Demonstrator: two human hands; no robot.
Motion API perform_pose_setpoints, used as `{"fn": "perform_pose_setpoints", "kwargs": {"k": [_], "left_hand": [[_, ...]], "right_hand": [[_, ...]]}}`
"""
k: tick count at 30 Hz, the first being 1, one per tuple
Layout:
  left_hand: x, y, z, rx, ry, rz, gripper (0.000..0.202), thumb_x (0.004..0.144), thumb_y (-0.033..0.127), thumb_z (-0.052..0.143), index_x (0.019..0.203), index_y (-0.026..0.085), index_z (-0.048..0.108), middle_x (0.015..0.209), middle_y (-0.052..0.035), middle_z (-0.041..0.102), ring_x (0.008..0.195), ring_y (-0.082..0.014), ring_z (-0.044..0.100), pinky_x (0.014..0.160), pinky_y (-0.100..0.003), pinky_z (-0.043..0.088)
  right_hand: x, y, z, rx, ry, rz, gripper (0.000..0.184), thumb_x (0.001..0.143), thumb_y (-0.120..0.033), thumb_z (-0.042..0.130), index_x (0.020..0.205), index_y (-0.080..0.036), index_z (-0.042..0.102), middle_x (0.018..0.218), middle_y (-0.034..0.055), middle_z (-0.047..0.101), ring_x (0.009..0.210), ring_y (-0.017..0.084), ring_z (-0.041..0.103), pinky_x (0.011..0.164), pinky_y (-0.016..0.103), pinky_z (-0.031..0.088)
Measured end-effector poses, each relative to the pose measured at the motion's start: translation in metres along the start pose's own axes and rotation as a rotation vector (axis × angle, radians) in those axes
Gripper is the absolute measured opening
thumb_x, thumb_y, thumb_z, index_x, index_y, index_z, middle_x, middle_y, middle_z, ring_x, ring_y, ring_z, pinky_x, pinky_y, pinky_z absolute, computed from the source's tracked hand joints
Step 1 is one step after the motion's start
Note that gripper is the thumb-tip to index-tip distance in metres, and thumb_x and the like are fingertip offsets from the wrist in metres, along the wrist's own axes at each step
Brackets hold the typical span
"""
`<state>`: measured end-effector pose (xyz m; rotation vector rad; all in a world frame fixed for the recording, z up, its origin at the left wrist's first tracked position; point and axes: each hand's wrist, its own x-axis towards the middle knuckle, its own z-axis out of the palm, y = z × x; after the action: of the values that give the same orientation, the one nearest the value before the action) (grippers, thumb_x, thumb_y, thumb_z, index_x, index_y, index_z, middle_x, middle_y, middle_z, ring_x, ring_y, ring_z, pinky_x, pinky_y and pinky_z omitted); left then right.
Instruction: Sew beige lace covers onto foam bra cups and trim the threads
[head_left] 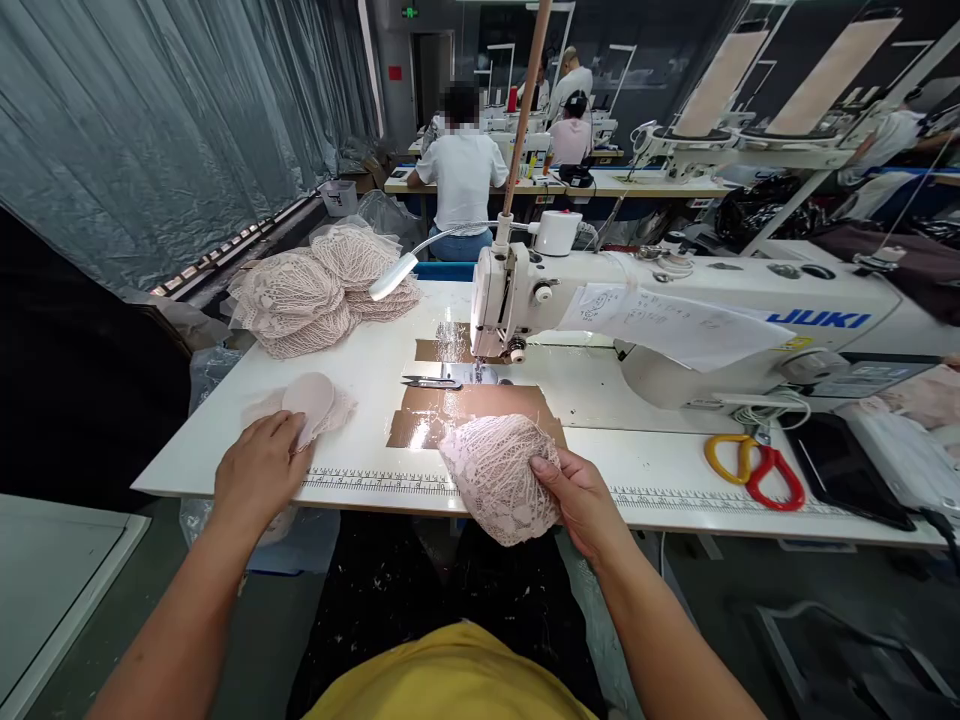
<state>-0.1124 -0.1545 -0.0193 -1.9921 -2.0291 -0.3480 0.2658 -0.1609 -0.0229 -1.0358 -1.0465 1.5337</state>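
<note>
My right hand (589, 500) pinches the right edge of a pale pink lace bra cup (499, 480), thumb on top, at the table's front edge. The cup's rounded side faces up, partly over a brown taped patch (510, 402). On the left, the fingers of my left hand (262, 462) close on the lower edge of a smooth, pale oval pad (313, 393). Thin lace (341, 410) lies under and around that pad. Beyond the bra cup is the white sewing machine (495, 300), with dark thread snips (431, 382) beside its needle plate.
Stacked lace cups (289, 295) sit at the back left, under a bent lamp (394, 277). Scissors with red and yellow handles (772, 480) and a black tablet-like device (840, 470) lie at right. A printed ruler (382, 482) follows the front edge. People (461, 165) sit further back.
</note>
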Motion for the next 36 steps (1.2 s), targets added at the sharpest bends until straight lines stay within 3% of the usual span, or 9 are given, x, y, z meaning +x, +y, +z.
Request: {"fn": "perform_pose_setpoints", "kwargs": {"k": [6, 10, 13, 15, 18, 21, 25, 29, 36], "left_hand": [[0.006, 0.065, -0.036, -0.491, 0.106, 0.327, 0.042, 0.087, 0.035, 0.055, 0.126, 0.021, 0.050, 0.137, -0.0110, 0.047, 0.131, -0.0286, 0.039, 0.108, -0.047, 0.034], [0.021, 0.116, -0.040, -1.071, -0.313, 0.336, 0.055, 0.077, 0.042, 0.068, 0.125, 0.020, 0.051, 0.126, -0.0118, 0.056, 0.116, -0.0263, 0.052, 0.096, -0.040, 0.045], [0.036, 0.136, -0.025, -1.470, -0.718, 0.257, 0.035, 0.081, 0.046, 0.062, 0.088, 0.012, 0.061, 0.080, -0.0051, 0.062, 0.074, -0.0153, 0.059, 0.066, -0.026, 0.047], [0.046, 0.138, -0.014, -1.640, -0.819, 0.130, 0.036, 0.080, 0.047, 0.063, 0.077, 0.011, 0.057, 0.068, -0.0005, 0.055, 0.061, -0.0103, 0.053, 0.058, -0.022, 0.042], [0.057, 0.132, -0.004, -1.780, -0.784, 0.004, 0.032, 0.078, 0.041, 0.068, 0.079, 0.012, 0.055, 0.070, 0.0011, 0.055, 0.061, -0.0084, 0.051, 0.060, -0.020, 0.040], [0.064, 0.123, -0.001, -1.829, -0.747, -0.025, 0.029, 0.077, 0.038, 0.069, 0.081, 0.013, 0.056, 0.074, 0.0011, 0.056, 0.066, -0.0088, 0.052, 0.064, -0.020, 0.041], [0.066, 0.115, 0.002, -1.856, -0.725, -0.063, 0.027, 0.075, 0.035, 0.071, 0.081, 0.013, 0.056, 0.074, 0.0013, 0.056, 0.066, -0.0087, 0.051, 0.064, -0.020, 0.040], [0.067, 0.109, 0.007, -1.869, -0.721, -0.093, 0.025, 0.074, 0.032, 0.072, 0.081, 0.013, 0.056, 0.073, 0.0016, 0.054, 0.064, -0.0080, 0.050, 0.063, -0.020, 0.039], [0.069, 0.100, 0.003, -1.862, -0.755, -0.125, 0.025, 0.076, 0.032, 0.069, 0.086, 0.012, 0.058, 0.076, -0.0005, 0.055, 0.067, -0.0098, 0.052, 0.066, -0.022, 0.041]], "right_hand": [[0.008, -0.004, 0.013, -0.030, -0.098, 0.080, 0.042, 0.076, -0.047, 0.068, 0.106, -0.018, 0.069, 0.085, 0.0063, 0.072, 0.078, 0.022, 0.067, 0.073, 0.035, 0.054], [0.014, -0.008, 0.030, -0.075, -0.311, 0.102, 0.041, 0.080, -0.048, 0.063, 0.106, -0.017, 0.067, 0.086, 0.0061, 0.071, 0.078, 0.020, 0.066, 0.069, 0.032, 0.052], [0.025, -0.014, 0.036, -0.300, -0.404, 0.003, 0.038, 0.085, -0.048, 0.054, 0.097, -0.016, 0.068, 0.080, 0.0047, 0.069, 0.073, 0.020, 0.064, 0.066, 0.032, 0.050], [0.038, -0.021, 0.037, -0.601, -0.338, -0.162, 0.034, 0.088, -0.045, 0.049, 0.090, -0.017, 0.069, 0.080, 0.0041, 0.069, 0.074, 0.020, 0.063, 0.068, 0.032, 0.049], [0.068, -0.032, 0.040, -1.068, -0.169, -0.418, 0.029, 0.093, -0.032, 0.041, 0.100, -0.020, 0.066, 0.096, 0.0053, 0.070, 0.087, 0.022, 0.063, 0.077, 0.034, 0.048], [0.104, -0.034, 0.055, -1.255, -0.210, -0.521, 0.031, 0.089, -0.020, 0.040, 0.112, -0.019, 0.061, 0.120, 0.0100, 0.062, 0.110, 0.024, 0.056, 0.091, 0.037, 0.043], [0.140, -0.027, 0.084, -1.315, -0.374, -0.491, 0.018, 0.085, -0.018, 0.049, 0.094, -0.022, 0.064, 0.106, 0.0056, 0.067, 0.093, 0.019, 0.059, 0.081, 0.029, 0.045], [0.144, -0.026, 0.100, -1.394, -0.393, -0.388, 0.017, 0.087, -0.018, 0.046, 0.075, -0.019, 0.059, 0.081, 0.0048, 0.066, 0.066, 0.014, 0.055, 0.061, 0.024, 0.041], [0.114, -0.032, 0.071, -1.463, -0.312, -0.287, 0.025, 0.090, -0.018, 0.039, 0.103, -0.016, 0.060, 0.097, 0.0107, 0.066, 0.081, 0.019, 0.060, 0.070, 0.029, 0.043]]}}
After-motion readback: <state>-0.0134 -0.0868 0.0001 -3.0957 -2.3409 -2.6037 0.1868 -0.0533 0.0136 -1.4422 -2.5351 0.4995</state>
